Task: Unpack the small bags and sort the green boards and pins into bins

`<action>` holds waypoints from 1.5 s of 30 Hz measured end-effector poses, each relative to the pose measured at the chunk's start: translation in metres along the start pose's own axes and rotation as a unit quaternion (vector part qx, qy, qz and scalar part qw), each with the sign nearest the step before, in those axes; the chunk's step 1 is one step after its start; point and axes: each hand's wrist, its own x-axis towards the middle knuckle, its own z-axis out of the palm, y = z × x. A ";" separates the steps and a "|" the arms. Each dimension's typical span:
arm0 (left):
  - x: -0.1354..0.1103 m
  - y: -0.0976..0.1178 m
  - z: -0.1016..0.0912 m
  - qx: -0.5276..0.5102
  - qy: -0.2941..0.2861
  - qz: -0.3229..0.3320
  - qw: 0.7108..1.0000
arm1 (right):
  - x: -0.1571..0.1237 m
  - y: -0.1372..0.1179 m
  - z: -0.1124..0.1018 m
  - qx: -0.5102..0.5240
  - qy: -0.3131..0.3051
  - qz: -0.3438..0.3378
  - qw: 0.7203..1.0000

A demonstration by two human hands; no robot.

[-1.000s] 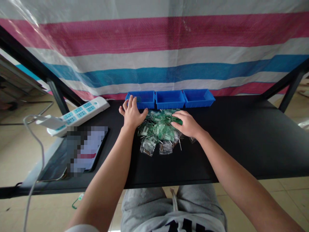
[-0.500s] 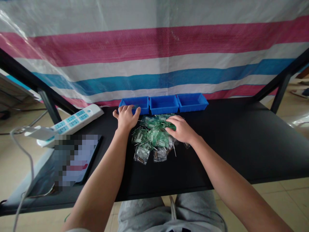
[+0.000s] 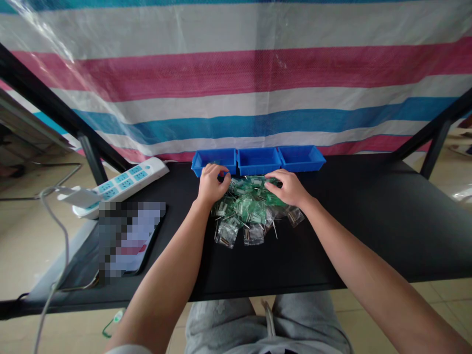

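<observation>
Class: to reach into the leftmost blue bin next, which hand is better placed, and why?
Probably the left hand: it overlaps the front of that blue bin in view, while the right hand is farther away, over the packet pile.

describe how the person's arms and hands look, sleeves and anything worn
The bare left hand and bare right hand show no gloves, rings or watch. Both slender forearms are uncovered; a pale grey fabric sleeve edge shows on the left arm only.
</observation>
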 end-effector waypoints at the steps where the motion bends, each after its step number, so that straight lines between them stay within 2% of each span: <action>1: -0.001 -0.001 -0.001 -0.028 -0.034 0.017 0.999 | 0.005 0.003 0.000 -0.003 -0.017 -0.002 1.000; 4: -0.001 0.001 -0.003 -0.069 -0.097 0.051 0.992 | 0.015 0.008 0.004 -0.005 -0.055 -0.023 0.998; 9: 0.001 0.009 -0.005 -0.083 -0.141 0.115 0.980 | 0.010 0.007 0.013 0.021 -0.083 -0.035 0.996; 16: -0.001 0.021 -0.001 -0.118 -0.200 0.141 0.962 | -0.003 0.002 0.019 0.030 -0.036 -0.023 0.999; 21: -0.002 0.027 -0.003 -0.098 -0.184 0.122 0.970 | -0.001 -0.001 0.018 0.065 -0.006 -0.040 0.997; 25: -0.001 0.038 -0.005 -0.118 -0.142 0.084 0.979 | 0.000 -0.002 0.015 0.134 0.060 0.058 0.987; 28: -0.002 0.047 -0.003 -0.168 -0.114 0.020 0.979 | 0.001 -0.001 0.014 0.207 0.091 0.123 0.966; 33: -0.004 0.051 0.006 -0.184 -0.157 -0.049 0.969 | 0.003 -0.001 0.017 0.289 0.076 0.176 0.938; 38: -0.003 0.046 0.009 -0.215 -0.143 -0.084 0.962 | 0.003 0.002 0.023 0.355 0.021 0.190 0.915; 40: -0.003 0.046 0.010 -0.226 -0.140 -0.085 0.960 | 0.003 0.003 0.024 0.340 0.013 0.171 0.925; 43: -0.003 0.048 0.010 -0.230 -0.128 -0.069 0.962 | 0.004 0.002 0.022 0.249 0.057 0.133 0.958; 45: -0.004 0.049 0.010 -0.230 -0.102 -0.043 0.967 | 0.003 -0.002 0.019 0.219 0.076 0.128 0.964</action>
